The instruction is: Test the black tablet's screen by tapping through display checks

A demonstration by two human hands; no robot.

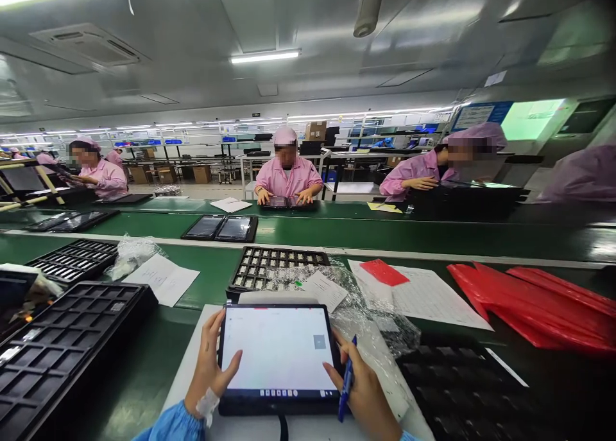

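A tablet (279, 348) with a lit, mostly white screen lies in front of me on a white surface. My left hand (212, 361) grips its left edge, the thumb over the screen's border and white tape at the wrist. My right hand (360, 383) holds the right edge, thumb at the screen, with a blue pen (346, 383) held between its fingers. A black cable runs down from the tablet's lower side. Behind the tablet are a tray of small parts (250, 264) and clear bubble wrap (346, 287).
Black compartment trays (62, 351) stand at the left, near a handwritten paper (166, 279). To the right lie printed sheets (433, 296), red plastic bags (539, 306) and a dark tray (462, 383). Across the green conveyor (308, 229), people in pink sit working.
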